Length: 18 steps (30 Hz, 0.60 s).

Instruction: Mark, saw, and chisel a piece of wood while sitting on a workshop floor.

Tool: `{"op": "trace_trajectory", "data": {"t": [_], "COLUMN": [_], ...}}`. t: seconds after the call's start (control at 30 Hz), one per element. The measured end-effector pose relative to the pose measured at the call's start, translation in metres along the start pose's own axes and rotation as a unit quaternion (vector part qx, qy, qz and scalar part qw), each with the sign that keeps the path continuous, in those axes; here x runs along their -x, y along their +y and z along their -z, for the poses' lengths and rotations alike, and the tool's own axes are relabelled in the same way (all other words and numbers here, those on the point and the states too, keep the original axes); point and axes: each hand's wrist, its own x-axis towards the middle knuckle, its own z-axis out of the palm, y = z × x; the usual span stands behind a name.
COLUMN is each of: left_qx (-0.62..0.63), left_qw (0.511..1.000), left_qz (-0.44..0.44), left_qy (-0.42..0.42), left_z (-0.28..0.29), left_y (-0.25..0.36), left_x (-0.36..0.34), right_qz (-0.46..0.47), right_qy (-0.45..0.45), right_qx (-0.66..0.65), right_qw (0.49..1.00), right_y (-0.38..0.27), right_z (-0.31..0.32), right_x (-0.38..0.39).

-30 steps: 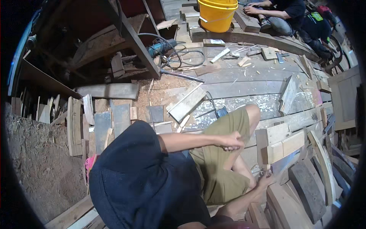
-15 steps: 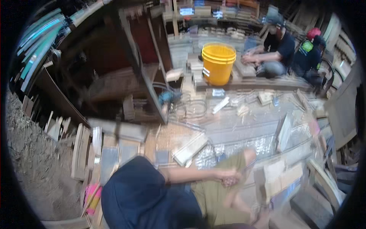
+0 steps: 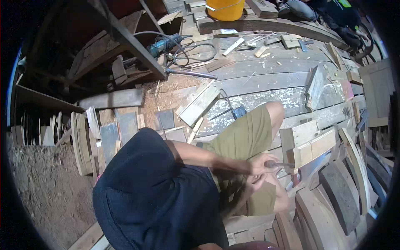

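Note:
My left hand [image 3: 263,163] is closed around the handle of a slim hand tool [image 3: 271,163], whose thin metal shaft points right; whether it is a chisel or a screwdriver I cannot tell. The shaft's end is close to a pale wooden block [image 3: 315,148] leaning by a wider board [image 3: 305,132]. Just below, my right hand [image 3: 255,182] has its fingers curled near the left palm. What those fingers hold, if anything, is hidden. Both hands are above my bent leg in olive shorts.
Curved wooden pieces [image 3: 321,223] crowd the lower right. A teal power tool [image 3: 163,46] with a looped cord lies by a cabinet frame [image 3: 133,46]. A tape measure [image 3: 238,111] rests beyond my knee. A yellow bucket [image 3: 225,10] and another person [image 3: 339,18] are at the back.
My view has tilted downward. My right hand has come up from low near the floor to beside the left, and the slim tool now shows clearly in my left hand.

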Motion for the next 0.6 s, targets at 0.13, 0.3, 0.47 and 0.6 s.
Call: {"op": "trace_trajectory", "data": {"t": [0.13, 0.3, 0.47, 0.6], "left_qx": [0.155, 0.183, 0.278, 0.131], "left_qw": [0.969, 0.949, 0.948, 0.973], "left_qz": [0.191, 0.257, 0.153, 0.180], "left_qy": [0.008, -0.015, -0.026, -0.059], "left_z": [0.013, 0.047, 0.090, 0.117], "left_y": [0.013, 0.043, 0.033, 0.052], "left_x": [0.002, -0.017, -0.021, -0.030], "right_qz": [-0.036, 0.105, 0.247, 0.225], "right_qy": [0.098, 0.065, -0.105, -0.120], "right_qx": [0.149, 0.047, -0.150, -0.200], "right_qw": [0.983, 0.991, 0.952, 0.946], "right_y": [0.032, -0.031, -0.105, -0.071], "right_z": [-0.032, -0.035, -0.042, -0.090], "right_x": [0.006, -0.012, -0.039, -0.049]}}
